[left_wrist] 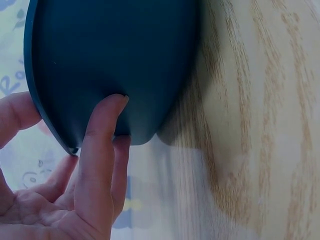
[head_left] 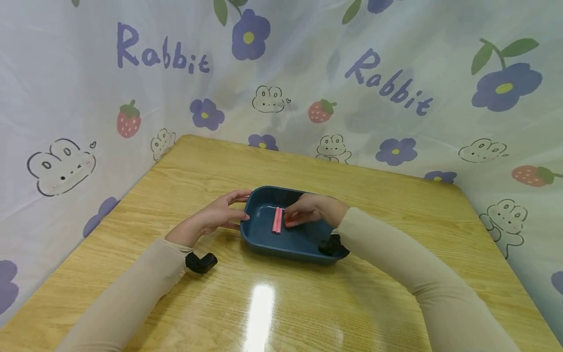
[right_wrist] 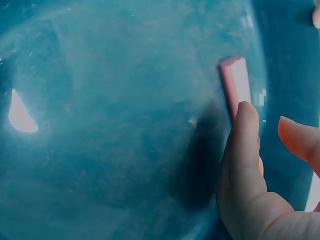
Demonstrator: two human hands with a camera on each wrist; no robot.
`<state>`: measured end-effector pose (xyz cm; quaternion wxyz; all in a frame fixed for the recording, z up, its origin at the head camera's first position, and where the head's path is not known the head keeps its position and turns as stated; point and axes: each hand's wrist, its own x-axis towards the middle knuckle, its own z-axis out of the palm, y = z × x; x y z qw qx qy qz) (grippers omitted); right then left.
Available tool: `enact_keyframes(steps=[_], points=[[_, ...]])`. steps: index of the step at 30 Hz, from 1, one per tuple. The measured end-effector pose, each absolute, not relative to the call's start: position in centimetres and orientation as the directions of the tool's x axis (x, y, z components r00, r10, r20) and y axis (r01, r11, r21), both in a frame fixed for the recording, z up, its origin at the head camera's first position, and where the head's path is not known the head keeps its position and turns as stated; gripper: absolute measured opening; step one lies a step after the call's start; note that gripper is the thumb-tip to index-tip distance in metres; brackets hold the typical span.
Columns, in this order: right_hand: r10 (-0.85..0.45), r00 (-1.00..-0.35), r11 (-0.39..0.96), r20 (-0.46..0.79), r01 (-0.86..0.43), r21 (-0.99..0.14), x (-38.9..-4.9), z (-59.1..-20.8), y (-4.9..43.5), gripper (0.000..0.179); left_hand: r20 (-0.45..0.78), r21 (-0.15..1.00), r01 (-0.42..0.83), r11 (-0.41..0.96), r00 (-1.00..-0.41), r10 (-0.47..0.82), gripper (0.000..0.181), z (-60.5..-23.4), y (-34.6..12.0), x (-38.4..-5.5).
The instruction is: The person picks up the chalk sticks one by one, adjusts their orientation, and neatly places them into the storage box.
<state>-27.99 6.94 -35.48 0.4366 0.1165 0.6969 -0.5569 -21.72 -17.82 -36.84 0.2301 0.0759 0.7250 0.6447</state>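
Note:
A dark blue basin [head_left: 290, 252] stands on the wooden table. Two slim pink sticks [head_left: 277, 221] lie side by side on its floor, left of centre. My left hand [head_left: 215, 212] holds the basin's left end, thumb at the rim; in the left wrist view its fingers press the outer wall [left_wrist: 115, 50]. Inside the basin is my right hand [head_left: 308, 210], just right of the sticks. In the right wrist view its fingers [right_wrist: 245, 150] are fairly straight and overlap one pink stick [right_wrist: 235, 82], with the thumb held apart. A small reddish patch under the fingertips is unclear.
The wooden table [head_left: 211, 161] extends around the basin on every side. A curtain [head_left: 290, 58] printed with rabbits, flowers and strawberries hangs behind it and at both sides. Black wrist devices [head_left: 201, 263] sit on both sleeves, the right one over the basin's near right corner.

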Motion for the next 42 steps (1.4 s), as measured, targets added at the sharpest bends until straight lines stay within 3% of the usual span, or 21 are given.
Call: enact_keyframes(steps=[15, 42], points=[[-0.512, -0.672, 0.267, -0.535, 0.467, -0.843, -26.8, -31.8, 10.1, 0.049, -0.227, 0.971, -0.170, 0.171, -0.884, 0.408, 0.072, -37.3, -17.9, -21.9], [-0.459, -0.803, 0.113, -0.379, 0.371, -0.922, -22.6, -30.7, 18.9, 0.050, -0.228, 0.970, -0.168, 0.178, -0.885, 0.407, 0.071, -37.3, -17.7, -21.8]])
